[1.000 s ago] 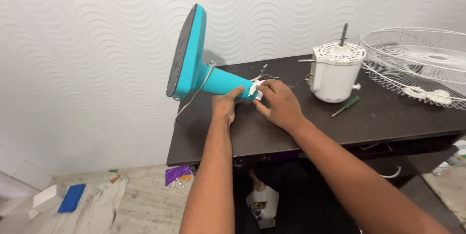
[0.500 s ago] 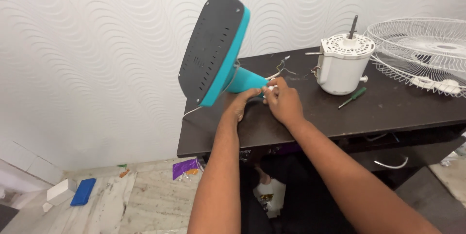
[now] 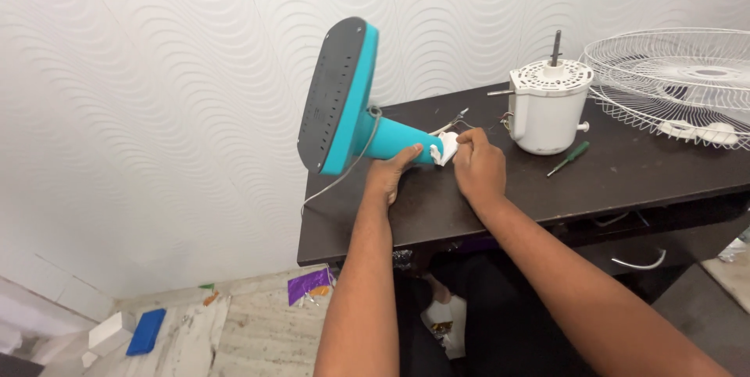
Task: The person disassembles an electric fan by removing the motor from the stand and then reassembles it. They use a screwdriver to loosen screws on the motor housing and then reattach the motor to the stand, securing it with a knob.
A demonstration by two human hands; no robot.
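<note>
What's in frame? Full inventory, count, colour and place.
fan base: 1, teal with dark grey underside, tipped on its side at the table's left end
white connector piece: 1, white, at the base's neck end
cord: 1, grey, from the base down past the table edge
fan motor: 1, white, upright mid-table, shaft up
screwdriver: 1, green handle, lying right of the motor
fan grille: 1, white wire, table's right end
table: 1, dark brown, against the wall
floor scraps: several, purple, blue, white, lower left
left hand: grips the base's neck
right hand: fingers on the connector piece
</note>
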